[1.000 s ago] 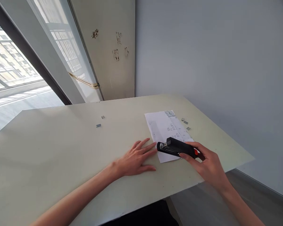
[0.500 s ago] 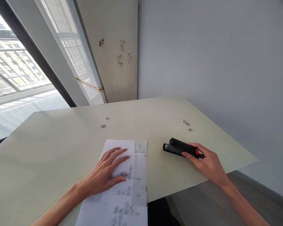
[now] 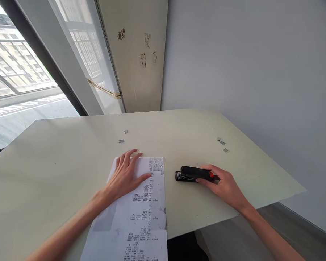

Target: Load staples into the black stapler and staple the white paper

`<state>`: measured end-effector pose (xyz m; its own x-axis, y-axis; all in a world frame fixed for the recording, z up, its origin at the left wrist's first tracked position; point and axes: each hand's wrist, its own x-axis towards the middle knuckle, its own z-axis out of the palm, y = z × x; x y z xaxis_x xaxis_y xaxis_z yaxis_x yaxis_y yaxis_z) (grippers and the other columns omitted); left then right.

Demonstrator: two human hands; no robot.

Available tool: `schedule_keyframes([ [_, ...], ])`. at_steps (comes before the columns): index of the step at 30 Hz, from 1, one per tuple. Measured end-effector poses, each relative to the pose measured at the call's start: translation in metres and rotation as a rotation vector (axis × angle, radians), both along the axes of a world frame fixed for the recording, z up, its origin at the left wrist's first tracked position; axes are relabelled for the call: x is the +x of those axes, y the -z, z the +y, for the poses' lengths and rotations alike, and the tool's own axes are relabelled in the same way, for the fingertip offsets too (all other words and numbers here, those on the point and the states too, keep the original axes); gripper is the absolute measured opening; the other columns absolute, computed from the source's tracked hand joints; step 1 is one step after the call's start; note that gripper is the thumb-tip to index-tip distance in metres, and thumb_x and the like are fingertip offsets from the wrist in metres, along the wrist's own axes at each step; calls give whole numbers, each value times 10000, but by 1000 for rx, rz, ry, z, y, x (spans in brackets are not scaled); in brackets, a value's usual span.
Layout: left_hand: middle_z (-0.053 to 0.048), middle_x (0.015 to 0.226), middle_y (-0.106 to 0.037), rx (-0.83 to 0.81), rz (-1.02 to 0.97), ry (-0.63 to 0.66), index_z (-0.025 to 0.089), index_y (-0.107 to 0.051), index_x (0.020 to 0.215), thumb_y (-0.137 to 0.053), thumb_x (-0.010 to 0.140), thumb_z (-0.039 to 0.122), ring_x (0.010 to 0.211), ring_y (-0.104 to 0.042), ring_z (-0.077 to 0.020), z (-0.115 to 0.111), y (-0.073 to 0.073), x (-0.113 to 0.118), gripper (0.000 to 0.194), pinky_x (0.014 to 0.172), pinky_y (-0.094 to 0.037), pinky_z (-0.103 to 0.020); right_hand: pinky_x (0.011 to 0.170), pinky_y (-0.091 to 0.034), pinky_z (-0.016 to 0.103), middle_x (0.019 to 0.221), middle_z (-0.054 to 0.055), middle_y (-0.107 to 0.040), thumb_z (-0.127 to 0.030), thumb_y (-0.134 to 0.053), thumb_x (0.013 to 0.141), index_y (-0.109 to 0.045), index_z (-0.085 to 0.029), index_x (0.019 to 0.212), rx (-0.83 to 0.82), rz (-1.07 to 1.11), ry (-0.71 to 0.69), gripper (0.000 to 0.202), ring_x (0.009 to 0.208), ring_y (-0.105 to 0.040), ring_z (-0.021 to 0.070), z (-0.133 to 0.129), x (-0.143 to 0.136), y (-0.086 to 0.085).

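A printed sheet of paper (image 3: 141,224), possibly several stacked, lies on the table and hangs toward me at the bottom of the view. My left hand (image 3: 126,174) rests on its far left part, fingers apart, fingertips reaching the far edge. To the right of the paper, a black stapler (image 3: 194,174) with a red spot near its rear is gripped by my right hand (image 3: 220,185), thumb on the near side and fingers on the far side. Its front end points left, at the paper's right edge, with a gap between them.
Small strips of staples lie on the pale table (image 3: 168,134): staple strips (image 3: 121,141) at the back left and more staple strips (image 3: 222,143) at the right. A grey wall (image 3: 247,61) stands behind, with a window (image 3: 19,65) at the left.
The stapler has moved left toward the paper in my right hand and turned more level. My left hand has slid forward to the paper's far edge.
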<state>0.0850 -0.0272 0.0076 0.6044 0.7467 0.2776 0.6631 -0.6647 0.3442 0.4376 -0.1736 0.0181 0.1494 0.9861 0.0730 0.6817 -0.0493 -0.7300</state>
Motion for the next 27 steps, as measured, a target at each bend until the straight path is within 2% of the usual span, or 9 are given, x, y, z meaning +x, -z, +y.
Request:
schedule_keyframes([
  [2, -128, 1531, -458, -18, -6, 18, 297, -412, 1496, -603, 955, 688, 1394, -433, -387, 4, 0, 9, 694, 1156, -365, -653, 684, -558, 331, 952, 40, -758, -685, -663, 911, -738, -291, 1082, -24, 34, -4, 436, 790, -634, 222, 5, -4, 0],
  [7, -153, 1349, -520, 14, -43, -28, 216, -506, 1379, -461, 1057, 590, 1264, -486, -349, 1, 6, 33, 496, 1110, -403, -589, 742, -561, 327, 973, 23, -772, -677, -721, 867, -741, -287, 1087, -76, 94, 26, 448, 802, -671, 219, 13, -10, 4],
  [10, -143, 1244, -532, 54, -61, -55, 194, -545, 1285, -450, 1070, 550, 1163, -509, -324, 0, 12, 41, 427, 1081, -416, -568, 758, -555, 319, 974, 12, -774, -662, -750, 848, -738, -290, 1087, -105, 106, 42, 442, 804, -677, 215, 14, -11, 7],
  [13, -129, 1167, -536, 58, -84, -70, 190, -560, 1184, -463, 1072, 513, 1089, -512, -306, 2, 15, 41, 356, 1032, -443, -541, 755, -546, 310, 1021, 10, -777, -637, -751, 857, -732, -298, 1093, -136, 128, 8, 413, 831, -682, 217, 17, -11, 8],
  [17, -135, 1183, -523, 57, -107, -80, 195, -534, 1088, -505, 1058, 488, 1097, -516, -307, 8, 17, 35, 297, 1010, -454, -526, 743, -537, 305, 1030, 3, -772, -601, -751, 869, -727, -307, 1101, -161, 126, -50, 376, 814, -664, 207, 24, -10, 7],
  [21, -99, 1119, -566, 11, -125, -83, 213, -506, 1070, -536, 1051, 466, 1048, -552, -286, 12, 16, 32, 255, 999, -444, -504, 721, -519, 301, 1017, -6, -766, -586, -739, 883, -724, -312, 1104, -174, 110, -102, 353, 799, -644, 198, 30, -7, 8],
  [25, -65, 1089, -624, -75, -147, -81, 225, -513, 1146, -583, 1037, 458, 1050, -588, -275, 14, 13, 32, 266, 1034, -402, -498, 742, -520, 308, 1007, -3, -765, -579, -743, 881, -728, -308, 1111, -169, 109, -140, 356, 831, -655, 207, 33, -6, 9],
  [27, -52, 1075, -630, -108, -148, -78, 230, -535, 1098, -581, 1039, 446, 1040, -594, -264, 15, 12, 33, 228, 1024, -400, -486, 754, -526, 313, 1007, -1, -768, -574, -748, 879, -729, -306, 1108, -173, 109, -153, 352, 848, -666, 214, 35, -7, 8],
])
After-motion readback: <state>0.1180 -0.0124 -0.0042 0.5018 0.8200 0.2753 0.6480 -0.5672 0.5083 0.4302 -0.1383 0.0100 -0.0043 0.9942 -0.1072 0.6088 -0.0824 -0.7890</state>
